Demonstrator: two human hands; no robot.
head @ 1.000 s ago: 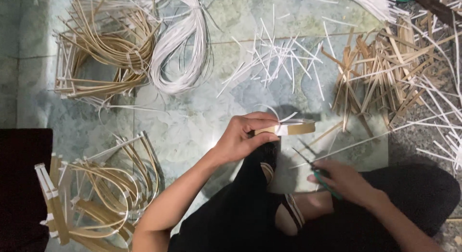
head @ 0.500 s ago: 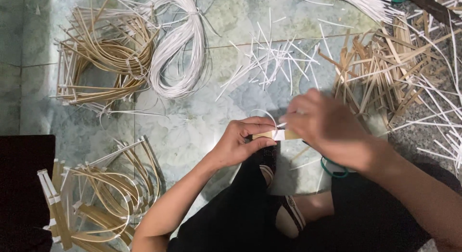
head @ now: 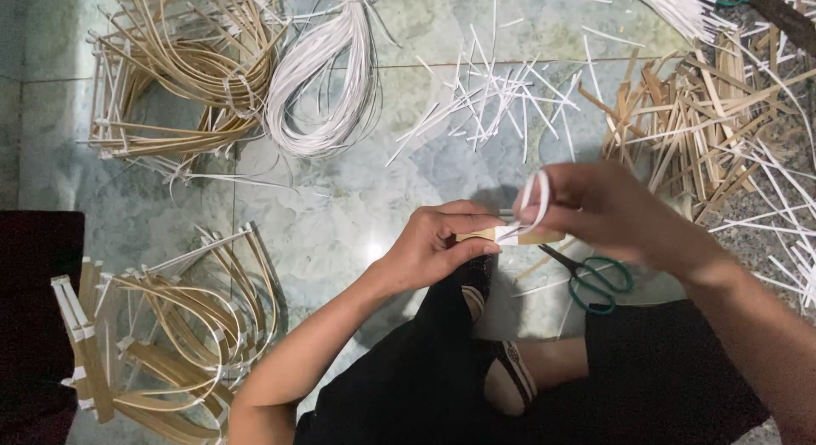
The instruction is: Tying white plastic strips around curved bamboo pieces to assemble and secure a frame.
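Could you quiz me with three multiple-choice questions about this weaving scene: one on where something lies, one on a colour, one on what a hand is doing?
1. Where do the scissors lie?
A. On the floor below the right hand
B. On the coil of white strips
C. In the left hand

2. What colour are the scissor handles?
A. Red
B. Green
C. Yellow

3. What is the right hand doing?
A. Resting flat on the floor
B. Pinching a looped white strip
C. Holding the scissors

Answers: 1 A, they sit on the tile just under that hand. 2 B, both loops are green. 3 B, its fingers grip a white strip at the tan piece held by the left hand.
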